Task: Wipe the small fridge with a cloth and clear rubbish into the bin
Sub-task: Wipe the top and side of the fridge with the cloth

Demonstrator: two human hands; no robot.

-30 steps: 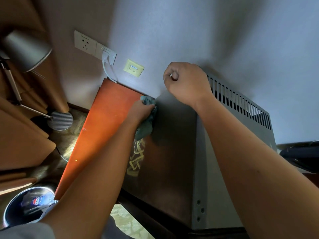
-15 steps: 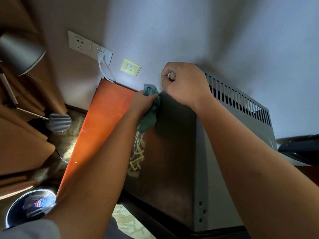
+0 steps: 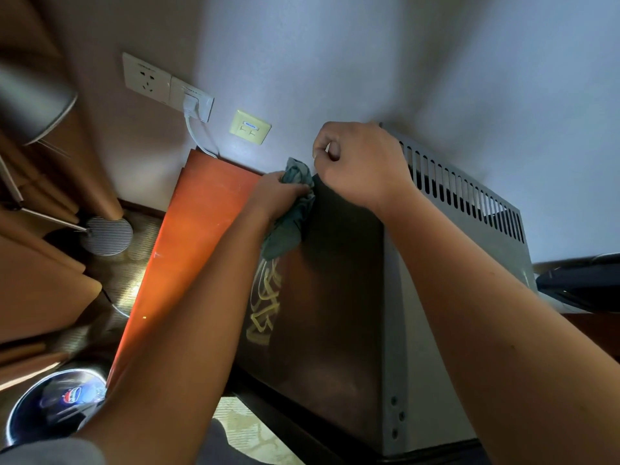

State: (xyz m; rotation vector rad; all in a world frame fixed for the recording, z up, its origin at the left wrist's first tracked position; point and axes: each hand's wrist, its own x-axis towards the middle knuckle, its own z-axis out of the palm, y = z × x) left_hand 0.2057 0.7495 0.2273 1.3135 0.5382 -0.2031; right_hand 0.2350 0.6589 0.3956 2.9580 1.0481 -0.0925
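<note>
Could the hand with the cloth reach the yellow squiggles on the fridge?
Probably yes. The left hand presses the cloth on the fridge top, and the yellow squiggles sit just below the cloth's hanging end on the same surface, with nothing between them.

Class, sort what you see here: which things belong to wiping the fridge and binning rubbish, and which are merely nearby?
Part of the job:
small fridge
cloth
left hand, gripping the cloth
right hand, fisted at the fridge's top edge
bin

Just nearby:
wall sockets
white plug
floor lamp base
</note>
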